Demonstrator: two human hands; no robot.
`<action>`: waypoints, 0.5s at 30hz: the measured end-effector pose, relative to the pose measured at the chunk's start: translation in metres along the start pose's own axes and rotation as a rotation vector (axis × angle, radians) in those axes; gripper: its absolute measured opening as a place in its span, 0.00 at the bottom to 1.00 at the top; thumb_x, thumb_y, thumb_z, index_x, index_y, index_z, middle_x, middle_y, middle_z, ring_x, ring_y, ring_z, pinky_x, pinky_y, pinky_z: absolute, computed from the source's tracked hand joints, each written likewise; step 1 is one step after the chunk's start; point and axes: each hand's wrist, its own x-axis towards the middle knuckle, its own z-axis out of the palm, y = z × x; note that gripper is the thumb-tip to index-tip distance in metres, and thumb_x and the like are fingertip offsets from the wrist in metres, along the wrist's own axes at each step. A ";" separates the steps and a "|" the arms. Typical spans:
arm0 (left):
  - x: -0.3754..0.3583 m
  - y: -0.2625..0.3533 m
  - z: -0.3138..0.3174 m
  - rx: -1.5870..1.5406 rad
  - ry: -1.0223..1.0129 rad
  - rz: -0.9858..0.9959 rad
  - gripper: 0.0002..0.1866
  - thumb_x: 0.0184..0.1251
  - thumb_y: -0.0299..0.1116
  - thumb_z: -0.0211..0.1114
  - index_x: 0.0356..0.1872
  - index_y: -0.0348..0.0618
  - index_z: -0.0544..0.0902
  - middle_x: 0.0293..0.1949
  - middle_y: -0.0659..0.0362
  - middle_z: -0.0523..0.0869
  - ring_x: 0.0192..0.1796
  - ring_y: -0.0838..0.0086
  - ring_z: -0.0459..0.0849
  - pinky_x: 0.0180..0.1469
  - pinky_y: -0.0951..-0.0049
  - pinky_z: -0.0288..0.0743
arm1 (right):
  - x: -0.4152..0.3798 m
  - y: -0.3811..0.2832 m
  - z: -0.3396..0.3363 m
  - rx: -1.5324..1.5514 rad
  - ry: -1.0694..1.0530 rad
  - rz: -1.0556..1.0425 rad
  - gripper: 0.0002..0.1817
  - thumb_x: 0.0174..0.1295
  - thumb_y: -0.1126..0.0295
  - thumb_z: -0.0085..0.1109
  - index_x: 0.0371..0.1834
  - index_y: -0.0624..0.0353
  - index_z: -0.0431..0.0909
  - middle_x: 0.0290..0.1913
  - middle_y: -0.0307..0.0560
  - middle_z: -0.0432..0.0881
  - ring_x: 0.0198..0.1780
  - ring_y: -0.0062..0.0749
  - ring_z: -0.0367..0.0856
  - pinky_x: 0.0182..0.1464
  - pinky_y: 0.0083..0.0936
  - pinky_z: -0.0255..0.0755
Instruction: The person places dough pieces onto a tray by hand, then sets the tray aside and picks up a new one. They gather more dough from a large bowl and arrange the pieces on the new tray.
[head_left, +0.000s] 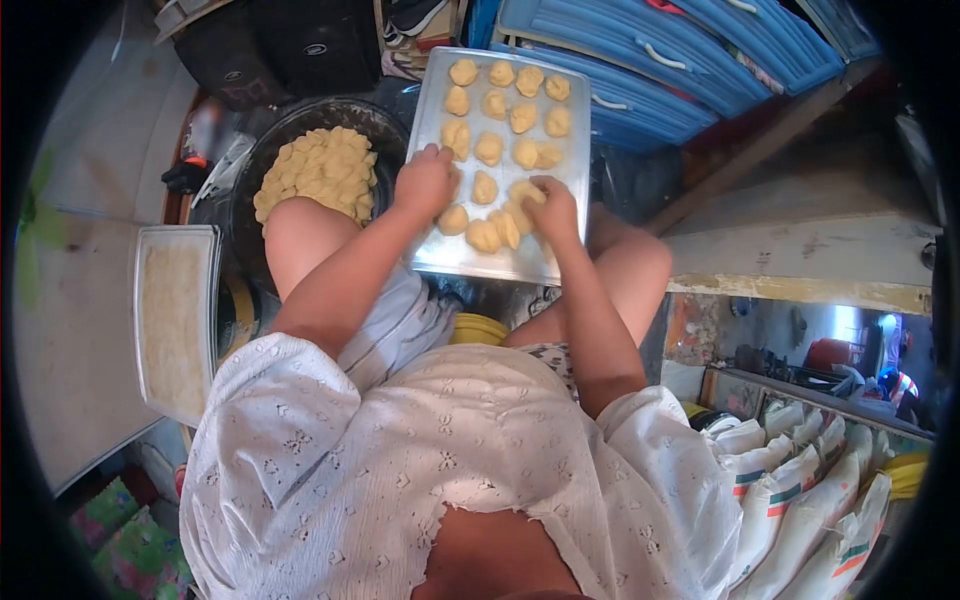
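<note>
A metal baking tray (500, 262) rests across my lap, with lumps of yellow dough in rough rows on it. My right hand (553, 210) is closed on a dough piece (524, 194) at the tray's right side, its fingers pinched at the piece's edge. Below it, several dough lumps (484, 236) lie bunched together. My left hand (427, 184) is at the tray's left edge, fingers curled in beside a dough lump (453, 220). What those fingers hold, if anything, is hidden.
A wide black basin (245, 225) holding a heap of dough pieces (318, 172) stands at left. Another tray (142, 320) lies nearer on the left. Blue drawers (660, 60) are ahead, black bags (300, 50) beside them. White packed bags (800, 480) stand at lower right.
</note>
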 end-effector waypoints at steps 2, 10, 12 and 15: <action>0.001 0.005 0.001 0.075 0.071 0.272 0.15 0.58 0.40 0.63 0.43 0.45 0.79 0.44 0.51 0.79 0.49 0.57 0.78 0.48 0.59 0.71 | -0.003 0.004 0.010 0.136 0.068 -0.034 0.19 0.43 0.73 0.64 0.43 0.63 0.78 0.43 0.58 0.78 0.45 0.48 0.78 0.49 0.34 0.72; -0.002 0.023 0.026 0.155 0.054 0.553 0.16 0.55 0.36 0.62 0.46 0.48 0.81 0.48 0.58 0.78 0.53 0.63 0.74 0.55 0.59 0.63 | 0.003 -0.003 -0.022 0.181 0.257 0.092 0.13 0.45 0.70 0.68 0.36 0.61 0.82 0.38 0.56 0.80 0.42 0.47 0.79 0.47 0.34 0.73; 0.007 0.037 0.032 0.070 0.006 0.567 0.16 0.54 0.34 0.62 0.46 0.47 0.81 0.47 0.59 0.79 0.53 0.63 0.74 0.55 0.59 0.62 | 0.011 0.016 -0.020 0.037 0.229 -0.027 0.12 0.48 0.65 0.66 0.34 0.60 0.83 0.38 0.57 0.80 0.41 0.49 0.80 0.45 0.37 0.73; 0.017 0.051 0.055 0.076 -0.077 0.579 0.16 0.54 0.33 0.61 0.45 0.47 0.81 0.44 0.60 0.79 0.51 0.62 0.75 0.55 0.58 0.64 | 0.019 0.016 -0.017 -0.183 -0.075 0.016 0.13 0.52 0.62 0.62 0.34 0.60 0.83 0.38 0.57 0.79 0.42 0.51 0.79 0.45 0.40 0.73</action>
